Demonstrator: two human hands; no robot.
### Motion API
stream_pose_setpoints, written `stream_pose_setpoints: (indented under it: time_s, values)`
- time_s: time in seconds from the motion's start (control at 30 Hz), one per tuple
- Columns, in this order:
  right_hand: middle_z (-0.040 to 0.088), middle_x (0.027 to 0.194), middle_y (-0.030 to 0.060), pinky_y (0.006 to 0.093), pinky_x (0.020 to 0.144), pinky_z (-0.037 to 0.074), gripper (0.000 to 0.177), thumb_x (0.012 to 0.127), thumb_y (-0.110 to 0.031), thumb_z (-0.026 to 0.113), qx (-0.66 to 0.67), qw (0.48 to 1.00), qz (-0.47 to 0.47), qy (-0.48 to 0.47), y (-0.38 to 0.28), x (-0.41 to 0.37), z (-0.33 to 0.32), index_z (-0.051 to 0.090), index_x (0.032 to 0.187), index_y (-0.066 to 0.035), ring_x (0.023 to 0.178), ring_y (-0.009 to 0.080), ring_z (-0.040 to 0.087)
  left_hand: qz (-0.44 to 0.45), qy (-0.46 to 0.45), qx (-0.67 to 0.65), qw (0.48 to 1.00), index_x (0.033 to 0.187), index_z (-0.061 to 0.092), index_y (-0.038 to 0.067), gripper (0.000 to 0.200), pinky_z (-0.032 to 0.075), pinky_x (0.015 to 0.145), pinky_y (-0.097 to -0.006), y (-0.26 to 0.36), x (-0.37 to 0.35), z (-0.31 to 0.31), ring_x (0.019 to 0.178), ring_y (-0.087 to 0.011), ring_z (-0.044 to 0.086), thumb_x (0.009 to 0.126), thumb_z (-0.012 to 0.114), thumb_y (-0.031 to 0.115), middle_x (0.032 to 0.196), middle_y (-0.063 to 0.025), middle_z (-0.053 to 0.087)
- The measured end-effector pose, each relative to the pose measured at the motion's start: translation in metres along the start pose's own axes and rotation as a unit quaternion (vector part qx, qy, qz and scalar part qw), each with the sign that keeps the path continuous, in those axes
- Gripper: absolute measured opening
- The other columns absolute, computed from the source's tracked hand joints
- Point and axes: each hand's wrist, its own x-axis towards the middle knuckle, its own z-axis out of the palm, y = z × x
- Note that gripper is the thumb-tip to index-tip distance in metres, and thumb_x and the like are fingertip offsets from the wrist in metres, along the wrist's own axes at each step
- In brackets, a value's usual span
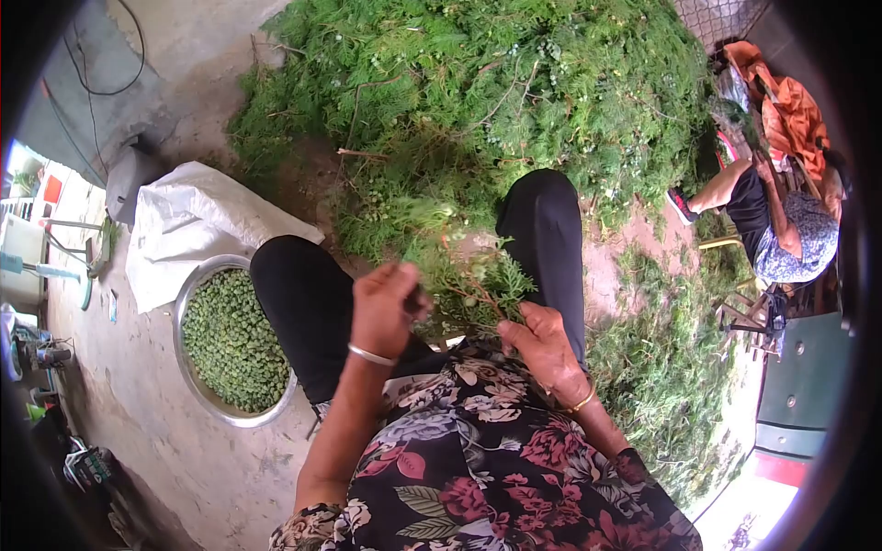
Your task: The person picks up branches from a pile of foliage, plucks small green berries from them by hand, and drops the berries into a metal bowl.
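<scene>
My right hand [544,347] grips a leafy evergreen sprig [482,289] by its thin stem, low between my knees. The sprig has flat, scaly green leaves and points up and to the left. Beside it, my left hand [386,308] is closed, with its fingers curled towards the sprig and partly smeared by motion. Whether anything lies in those fingers is hidden. To the left stands a round metal basin [186,363] heaped with small green cones [236,340].
A big heap of cut evergreen branches [496,83] lies in front of me. Left of my knee a white sack [207,216] is spread by the basin. Another person [790,230] sits at the right. Loose foliage [661,367] covers the floor on that side.
</scene>
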Motion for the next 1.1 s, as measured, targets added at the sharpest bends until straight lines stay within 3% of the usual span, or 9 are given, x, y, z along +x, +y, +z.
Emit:
stream_pose_setpoints:
  time_s: [0.03, 0.23, 0.37, 0.5, 0.7, 0.87, 0.97, 1.03, 1.1]
  values:
    - [0.035, 0.056, 0.0081, 0.0351, 0.047, 0.028, 0.031, 0.083, -0.008, 0.065, 0.0, 1.0, 0.0, 0.0, -0.001, -0.002, -0.003, 0.039, 0.067, 0.001, 0.052, 0.0154, 0.032, -0.016, 0.01, -0.172, 0.985, 0.084, 0.061, -0.002, 0.011, 0.04, 0.045, -0.0235, 0.004, 0.002, -0.008, 0.056, -0.0132, 0.057, 0.085, 0.063, 0.009, 0.066, -0.0064, 0.06]
    - [0.04, 0.058, 0.0038, 0.0309, 0.048, 0.03, 0.028, 0.082, -0.007, 0.067, -0.158, 0.986, -0.041, 0.01, -0.014, -0.008, -0.008, 0.043, 0.07, 0.001, 0.056, 0.0099, 0.033, -0.062, -0.043, -0.074, 0.994, 0.09, 0.06, -0.001, 0.012, 0.033, 0.04, -0.0223, 0.02, -0.018, 0.0, 0.05, -0.0143, 0.052, 0.088, 0.061, 0.011, 0.069, -0.0099, 0.06]
    - [0.056, 0.069, 0.0019, 0.0256, 0.056, 0.041, 0.017, 0.079, -0.005, 0.07, -0.012, 0.999, 0.044, 0.015, -0.029, -0.008, 0.003, 0.057, 0.084, 0.003, 0.065, 0.0059, 0.046, -0.071, -0.085, -0.172, 0.979, 0.096, 0.056, 0.001, 0.019, 0.034, 0.043, -0.0229, 0.011, -0.022, 0.015, 0.05, -0.0133, 0.051, 0.088, 0.065, 0.016, 0.065, -0.0095, 0.059]
    - [0.065, 0.086, 0.0043, 0.0239, 0.069, 0.049, 0.032, 0.072, -0.003, 0.077, 0.164, 0.985, 0.044, 0.022, -0.03, 0.0, 0.015, 0.059, 0.098, 0.005, 0.078, 0.0069, 0.057, -0.107, -0.12, -0.167, 0.973, 0.095, 0.056, 0.003, 0.022, 0.035, 0.044, -0.0235, 0.001, -0.027, 0.021, 0.05, -0.0131, 0.051, 0.086, 0.068, 0.018, 0.066, -0.0034, 0.056]
    - [0.065, 0.087, 0.0057, 0.025, 0.069, 0.05, 0.037, 0.07, -0.004, 0.078, 0.172, 0.985, -0.002, 0.009, -0.026, 0.01, 0.026, 0.056, 0.098, 0.005, 0.078, 0.008, 0.057, -0.112, -0.081, -0.136, 0.981, 0.089, 0.059, 0.002, 0.018, 0.039, 0.045, -0.0188, -0.013, -0.031, 0.031, 0.052, -0.0066, 0.052, 0.083, 0.071, 0.013, 0.069, -0.002, 0.061]
    - [0.064, 0.084, 0.0053, 0.0238, 0.066, 0.048, 0.026, 0.073, 0.002, 0.067, 0.1, 0.993, 0.006, 0.057, -0.015, 0.012, 0.029, 0.056, 0.097, 0.006, 0.077, 0.0079, 0.057, -0.05, -0.067, 0.069, 0.994, 0.087, 0.06, 0.0, 0.012, 0.037, 0.046, -0.0188, -0.013, -0.032, 0.034, 0.052, -0.0076, 0.051, 0.083, 0.068, 0.009, 0.069, -0.0039, 0.061]
    - [0.063, 0.083, 0.0047, 0.0242, 0.066, 0.047, 0.025, 0.073, 0.004, 0.066, 0.142, 0.988, 0.027, 0.058, -0.011, 0.01, 0.024, 0.056, 0.096, 0.006, 0.076, 0.0081, 0.057, -0.059, -0.056, 0.08, 0.994, 0.085, 0.059, 0.0, 0.009, 0.034, 0.045, -0.0188, -0.008, -0.035, 0.032, 0.05, -0.0064, 0.047, 0.083, 0.065, 0.007, 0.065, -0.003, 0.058]
    - [0.063, 0.084, 0.005, 0.0248, 0.066, 0.047, 0.024, 0.073, 0.005, 0.066, 0.192, 0.979, 0.036, 0.061, -0.021, 0.009, 0.021, 0.056, 0.095, 0.006, 0.076, 0.0082, 0.056, -0.092, -0.016, -0.054, 0.994, 0.084, 0.057, 0.001, 0.005, 0.031, 0.043, -0.0195, 0.002, -0.033, 0.021, 0.048, -0.0065, 0.044, 0.085, 0.06, 0.004, 0.064, -0.0031, 0.055]
    - [0.063, 0.085, 0.0053, 0.0254, 0.066, 0.047, 0.024, 0.073, 0.005, 0.066, 0.242, 0.967, 0.042, 0.065, -0.023, 0.007, 0.017, 0.055, 0.095, 0.006, 0.077, 0.0083, 0.056, -0.058, -0.034, -0.143, 0.987, 0.085, 0.054, 0.001, 0.008, 0.031, 0.043, -0.0201, 0.007, -0.026, 0.007, 0.049, -0.0093, 0.045, 0.089, 0.056, 0.007, 0.065, -0.0071, 0.054]
